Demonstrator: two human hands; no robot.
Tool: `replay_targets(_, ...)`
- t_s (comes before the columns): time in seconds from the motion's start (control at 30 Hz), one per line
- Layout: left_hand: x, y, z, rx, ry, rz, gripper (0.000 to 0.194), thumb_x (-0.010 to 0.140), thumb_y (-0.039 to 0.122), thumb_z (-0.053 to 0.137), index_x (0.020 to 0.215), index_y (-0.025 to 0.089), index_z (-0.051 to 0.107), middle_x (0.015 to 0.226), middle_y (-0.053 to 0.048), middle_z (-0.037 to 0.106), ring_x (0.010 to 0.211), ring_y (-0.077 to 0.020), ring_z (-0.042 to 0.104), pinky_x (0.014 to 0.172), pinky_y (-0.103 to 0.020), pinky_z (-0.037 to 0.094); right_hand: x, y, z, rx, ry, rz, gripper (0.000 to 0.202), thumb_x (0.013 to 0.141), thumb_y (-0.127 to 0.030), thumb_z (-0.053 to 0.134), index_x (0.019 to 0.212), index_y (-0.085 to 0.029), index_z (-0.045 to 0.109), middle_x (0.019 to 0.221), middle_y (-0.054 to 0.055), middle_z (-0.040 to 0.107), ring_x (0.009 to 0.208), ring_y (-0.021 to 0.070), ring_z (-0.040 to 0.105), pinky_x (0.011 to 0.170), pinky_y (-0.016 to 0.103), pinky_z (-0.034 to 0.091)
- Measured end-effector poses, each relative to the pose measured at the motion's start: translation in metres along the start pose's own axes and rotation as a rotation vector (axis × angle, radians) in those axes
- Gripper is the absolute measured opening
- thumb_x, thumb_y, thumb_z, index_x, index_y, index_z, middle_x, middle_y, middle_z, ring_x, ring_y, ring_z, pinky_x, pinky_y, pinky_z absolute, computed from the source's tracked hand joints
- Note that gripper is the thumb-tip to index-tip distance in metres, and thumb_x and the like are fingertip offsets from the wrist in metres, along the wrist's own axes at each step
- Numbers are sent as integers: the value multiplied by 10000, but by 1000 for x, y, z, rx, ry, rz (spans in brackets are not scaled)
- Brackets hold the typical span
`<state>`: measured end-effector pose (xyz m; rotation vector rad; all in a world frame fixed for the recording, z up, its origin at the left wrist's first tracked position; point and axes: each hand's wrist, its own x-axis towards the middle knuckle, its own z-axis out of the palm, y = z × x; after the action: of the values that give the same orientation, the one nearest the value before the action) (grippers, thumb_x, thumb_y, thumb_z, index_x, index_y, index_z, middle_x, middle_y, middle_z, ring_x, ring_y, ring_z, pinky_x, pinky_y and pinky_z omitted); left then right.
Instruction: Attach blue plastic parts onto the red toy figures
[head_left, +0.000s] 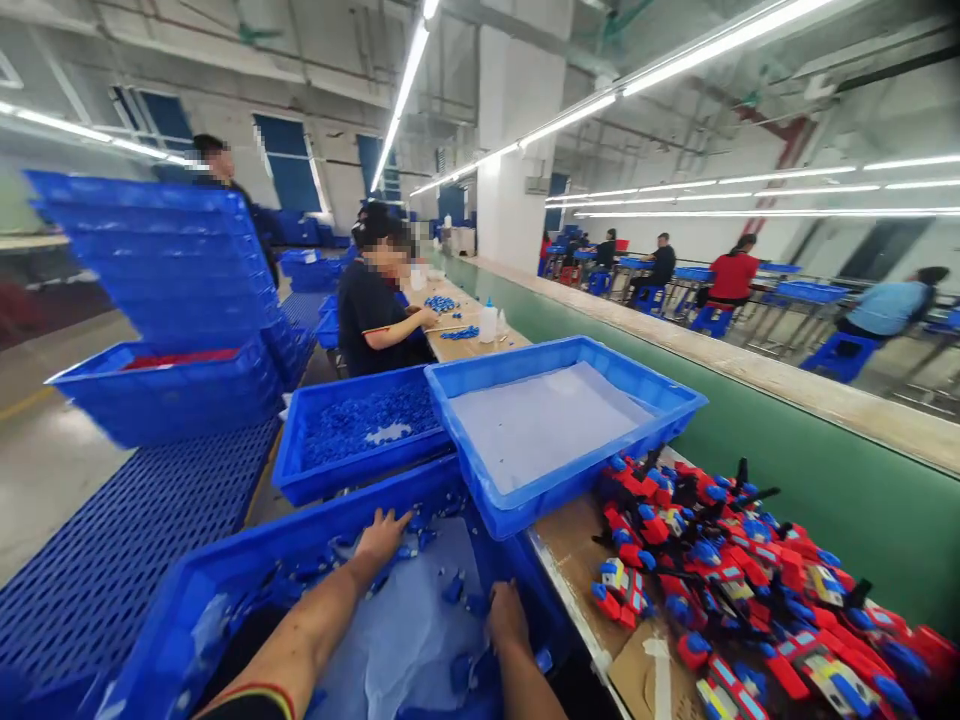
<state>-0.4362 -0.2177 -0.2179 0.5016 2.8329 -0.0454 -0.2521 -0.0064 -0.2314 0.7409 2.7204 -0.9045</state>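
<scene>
Your left hand [381, 535] lay flat inside the near bin [225, 585], fingers [390, 520] spread wide and pressing on small blue parts [420, 535] at the bin's far wall. Your right hand [508, 618] reached down into the same bin near its right wall; its fingers curled under and out of sight, so I could not tell whether they held anything. More blue parts lay loose on the pale liner [409, 630] between your two hands. A tilted tray [570, 480] rested over the bin's far right corner. Red and blue toys [742, 580] were piled on the table [570, 550] to your right, well apart from both hands.
</scene>
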Motion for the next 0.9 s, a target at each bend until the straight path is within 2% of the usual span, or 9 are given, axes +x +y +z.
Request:
replay_targets(0.13,-3,-7,7,-82,33,-29,504,981,372,597,1440,204,474,1388,-135,526,1291,-328,507,1019,-544,503,-5,-4,-14,-68,49,-24,447,741,81,397,908,-161,733,1043,128,725,1070,217,701,920,270,516)
replay_targets(0.27,0,-7,24,-138,70,-81,541,988,407,579,1475,225,430,1463,-144,457,1292,-337,502,1014,-556,509,-8,-22,-16,-87,55,-123,368,825,-50,450,1000,-208,733,1113,80,697,1070,199,672,953,269,503)
replay_targets(0.4,0,-5,41,-169,114,-111,522,995,392,565,1474,231,434,1446,-140,467,1312,-345,480,1013,-559,506,-2,-51,4,-137,28,-196,354,879,-102,466,1069,-260,721,1214,37,649,1085,186,627,891,253,513)
replay_targets(0.53,-10,-5,50,-172,155,-80,474,1005,341,543,1460,236,460,1391,-124,522,1305,-331,487,966,-512,535,5,-68,29,-244,-7,-245,396,904,-78,473,1139,-280,718,1339,62,585,1244,285,514,748,274,519)
replay_targets(0.63,-21,-5,56,-167,174,-24,464,1022,373,486,1472,264,464,1462,-124,481,1367,-349,419,990,-516,516,8,-66,43,-308,-13,-225,400,969,-140,431,1275,-257,661,1401,122,530,1266,345,479,737,322,532)
replay_targets(0.77,-28,-6,61,-161,133,72,532,989,526,496,1469,295,490,1550,-164,383,1391,-423,350,999,-588,488,10,-57,51,-336,-38,-193,400,989,-277,505,1383,-293,571,1426,124,482,1222,346,501,764,353,542)
replay_targets(0.9,-20,-8,58,-174,57,131,391,996,474,508,1326,295,617,1562,-169,354,1370,-445,364,878,-530,553,10,-51,53,-275,-81,-185,414,909,-202,629,1313,-290,628,1392,111,508,1237,330,498,804,344,533)
